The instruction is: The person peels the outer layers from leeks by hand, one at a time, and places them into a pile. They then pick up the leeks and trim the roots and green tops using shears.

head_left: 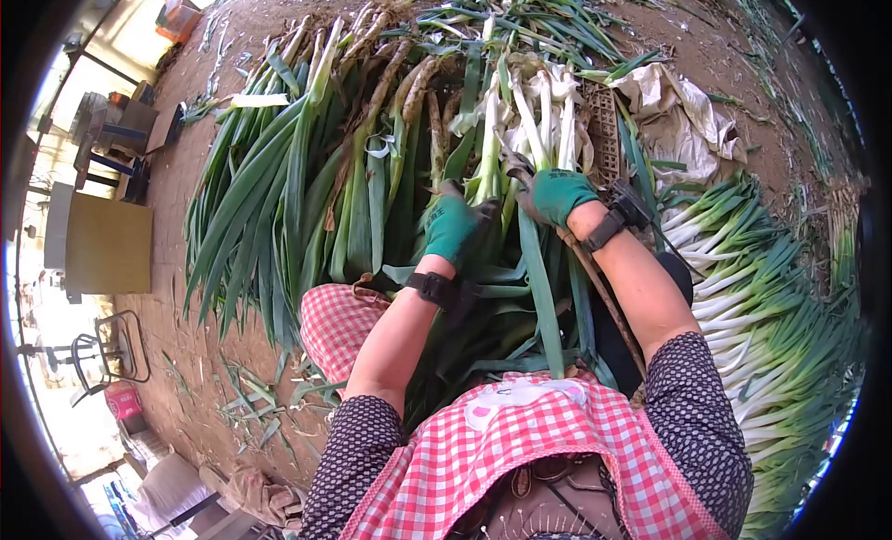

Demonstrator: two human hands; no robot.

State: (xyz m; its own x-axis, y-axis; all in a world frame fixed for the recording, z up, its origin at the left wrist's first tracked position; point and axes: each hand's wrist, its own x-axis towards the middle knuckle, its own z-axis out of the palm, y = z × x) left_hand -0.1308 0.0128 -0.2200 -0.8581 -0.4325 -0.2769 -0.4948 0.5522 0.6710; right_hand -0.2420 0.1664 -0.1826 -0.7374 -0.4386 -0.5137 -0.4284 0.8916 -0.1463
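Note:
My left hand [453, 226], in a green glove with dark fingers, closes around the lower part of a pale leek [489, 154] in front of me. My right hand [555, 194], gloved the same way, has its fingers curled against the right side of that stalk. What the right fingertips pinch is hidden. Just beyond my hands lie several peeled white leeks [544, 112]. Untrimmed leeks [269, 196] with soil-brown roots are heaped to the left, their green leaves pointing toward me. Loose long leaves [542, 298] hang over my lap.
Cleaned leeks [734, 308] form a long pile along my right side. A crumpled pale cloth [683, 122] lies beside a woven basket [604, 131]. More leaves [520, 19] are heaped at the far side. A box-like cabinet [107, 243] and chair frame [121, 349] stand left.

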